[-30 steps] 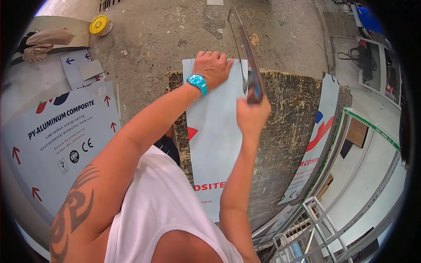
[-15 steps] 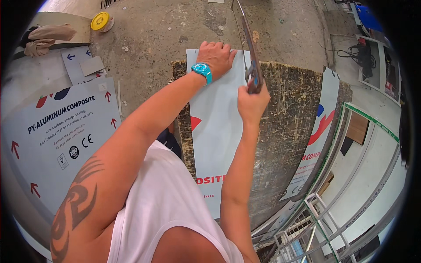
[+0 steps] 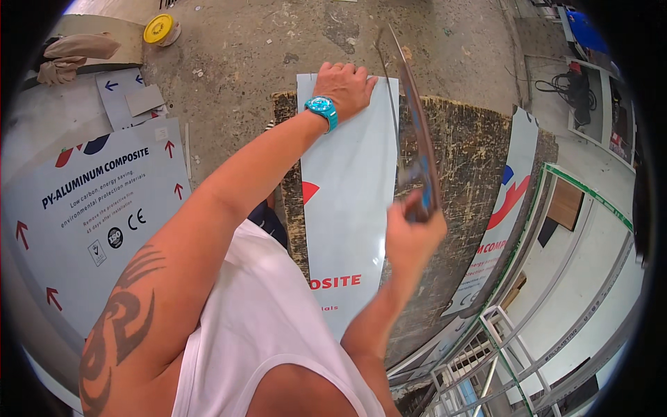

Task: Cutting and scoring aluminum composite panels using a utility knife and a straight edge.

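A long pale blue-grey panel [image 3: 347, 208] with red print lies along a worn wooden work surface [image 3: 455, 139]. My left hand [image 3: 344, 88], with a turquoise watch on its wrist, presses on its far end. The fingers bend over the far edge, and their tips are hidden. In my right hand [image 3: 415, 226], closed round the handle, is a hacksaw [image 3: 420, 132] whose frame points away from me. Its thin blade runs along the panel's right edge; motion blurs the saw and hand, so I cannot tell whether the blade touches.
Printed panels [image 3: 104, 208] lie at the left, near a yellow-lidded bucket [image 3: 160, 30]. Another printed strip [image 3: 511, 187] rests on the right part of the work surface. Metal frames with green edging [image 3: 590, 194] stand at the right. A black cable [image 3: 570, 89] lies behind them.
My right hand has drawn the hacksaw back toward me and a little to the right. My left hand stays on the panel's far end.
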The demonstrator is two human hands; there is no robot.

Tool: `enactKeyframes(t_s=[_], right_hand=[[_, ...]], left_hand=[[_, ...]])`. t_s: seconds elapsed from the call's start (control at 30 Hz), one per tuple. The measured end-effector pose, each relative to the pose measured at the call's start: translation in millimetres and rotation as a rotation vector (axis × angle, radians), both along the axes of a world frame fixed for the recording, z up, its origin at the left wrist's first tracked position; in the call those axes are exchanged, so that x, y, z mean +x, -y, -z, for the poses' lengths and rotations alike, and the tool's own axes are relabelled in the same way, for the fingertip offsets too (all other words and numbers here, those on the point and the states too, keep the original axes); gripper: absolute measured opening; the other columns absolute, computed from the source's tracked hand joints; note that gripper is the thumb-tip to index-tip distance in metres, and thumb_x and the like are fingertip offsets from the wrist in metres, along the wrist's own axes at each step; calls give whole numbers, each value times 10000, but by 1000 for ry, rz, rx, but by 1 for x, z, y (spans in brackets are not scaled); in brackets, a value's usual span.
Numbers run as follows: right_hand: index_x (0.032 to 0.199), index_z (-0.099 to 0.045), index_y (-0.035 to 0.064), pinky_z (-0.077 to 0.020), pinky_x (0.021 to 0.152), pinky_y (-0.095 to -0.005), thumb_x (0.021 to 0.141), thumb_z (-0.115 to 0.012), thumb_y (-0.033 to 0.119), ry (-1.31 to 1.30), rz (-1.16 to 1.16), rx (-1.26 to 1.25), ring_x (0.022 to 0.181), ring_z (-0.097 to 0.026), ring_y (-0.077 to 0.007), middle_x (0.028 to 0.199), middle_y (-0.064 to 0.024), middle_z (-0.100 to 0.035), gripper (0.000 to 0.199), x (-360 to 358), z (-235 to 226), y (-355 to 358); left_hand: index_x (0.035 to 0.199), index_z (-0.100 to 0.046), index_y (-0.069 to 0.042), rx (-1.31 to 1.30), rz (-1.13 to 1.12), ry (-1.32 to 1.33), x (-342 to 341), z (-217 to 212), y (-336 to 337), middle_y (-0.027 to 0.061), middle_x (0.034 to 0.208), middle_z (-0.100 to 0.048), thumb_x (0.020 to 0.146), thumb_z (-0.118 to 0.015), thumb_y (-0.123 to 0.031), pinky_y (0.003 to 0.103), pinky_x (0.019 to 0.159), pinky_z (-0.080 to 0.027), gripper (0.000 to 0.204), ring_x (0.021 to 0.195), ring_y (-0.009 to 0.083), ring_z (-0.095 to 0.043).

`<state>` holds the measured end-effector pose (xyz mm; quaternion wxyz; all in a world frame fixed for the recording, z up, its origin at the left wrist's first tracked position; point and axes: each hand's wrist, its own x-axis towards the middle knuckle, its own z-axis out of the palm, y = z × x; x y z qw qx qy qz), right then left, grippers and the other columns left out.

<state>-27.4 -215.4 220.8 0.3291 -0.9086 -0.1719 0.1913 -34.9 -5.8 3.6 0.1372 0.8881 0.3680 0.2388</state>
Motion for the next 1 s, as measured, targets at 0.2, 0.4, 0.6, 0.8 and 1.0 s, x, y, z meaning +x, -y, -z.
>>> enactKeyframes(t_s=[0.2, 0.4, 0.6, 0.8, 1.0], right_hand=[[937, -671, 21, -498, 649, -349, 778, -614, 30, -9, -75, 139, 633, -576, -217, 750, -91, -674, 169, 47, 70, -65], [915, -658, 39, -510, 676, -389, 762, -636, 63, 9, -146, 66, 639, -585, -273, 743, -95, -669, 156, 67, 82, -100], [925, -655, 45, -511, 678, -395, 763, -632, 71, 20, -198, 75, 643, -585, -291, 755, -99, -670, 165, 72, 93, -102], [962, -644, 37, -490, 656, -341, 787, -625, 37, -1, -126, 79, 642, -556, -216, 765, -68, -650, 177, 33, 24, -66], [966, -634, 37, -459, 631, -276, 828, -634, 21, -58, -33, -14, 634, -507, -137, 738, -32, -609, 139, 0, -54, -32]], left_hand=[[821, -684, -114, 41, -7, 8, 2, -1, -3, 65, 753, -676, 981, -642, -368, 396, 725, -465, 303, 701, 279, -651], [818, -683, -116, 29, -14, -3, -1, -2, -1, 65, 738, -670, 975, -649, -359, 396, 710, -462, 291, 699, 280, -656], [808, -675, -119, 7, -10, -26, 0, -3, -3, 63, 735, -668, 975, -649, -348, 395, 703, -460, 285, 688, 281, -653], [796, -667, -119, 6, -14, 41, -1, 0, -4, 65, 742, -671, 975, -648, -342, 399, 702, -459, 286, 682, 284, -647], [805, -664, -120, -20, -11, 68, 2, 2, -3, 72, 758, -676, 977, -644, -333, 406, 709, -459, 275, 686, 286, -644]])
